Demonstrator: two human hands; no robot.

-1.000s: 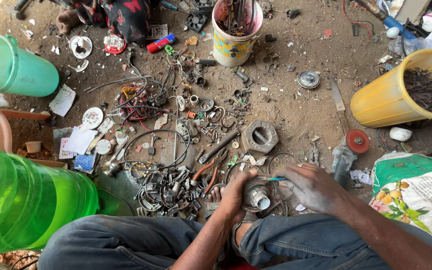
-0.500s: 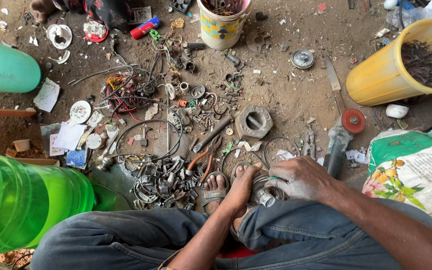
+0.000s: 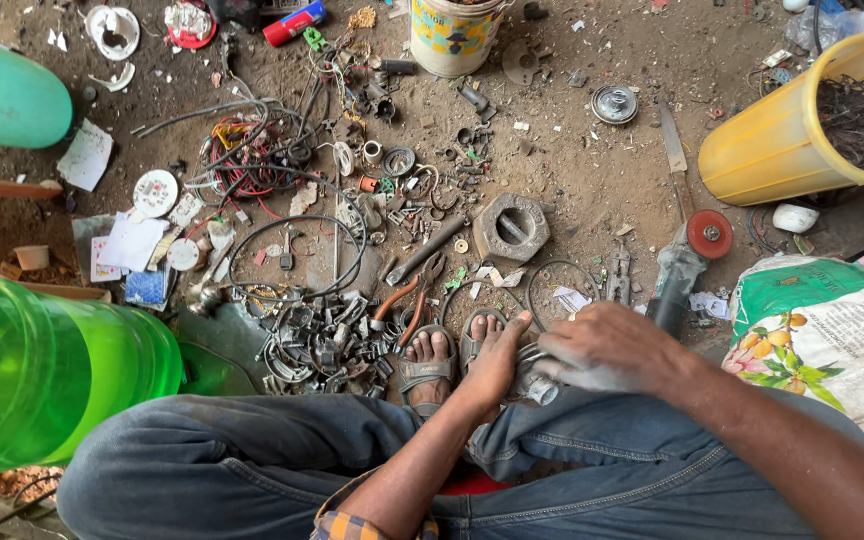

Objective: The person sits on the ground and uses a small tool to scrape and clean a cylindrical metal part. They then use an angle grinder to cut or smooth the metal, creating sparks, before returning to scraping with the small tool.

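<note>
I sit on the dirt floor with my sandalled feet (image 3: 430, 362) drawn in. Both hands meet over a small round metal part (image 3: 534, 372) just in front of my knees. My left hand (image 3: 497, 362) presses on it from the left, fingers stretched toward the ground. My right hand (image 3: 607, 347) covers and grips it from the right, hiding most of it. Orange-handled pliers (image 3: 404, 298) lie just beyond my toes. An angle grinder (image 3: 687, 262) with a red disc lies right of my right hand.
Scrap wire, rings and metal bits (image 3: 324, 340) litter the ground. A square metal block (image 3: 510, 226), a yellow bucket (image 3: 782, 140) of wire, a painted can (image 3: 455, 35), green plastic containers (image 3: 42, 365) and a printed sack (image 3: 822, 325) surround me.
My hands drew the metal part back toward my knees and closed over it. The view shifted down, so the scrap pile sits higher in frame.
</note>
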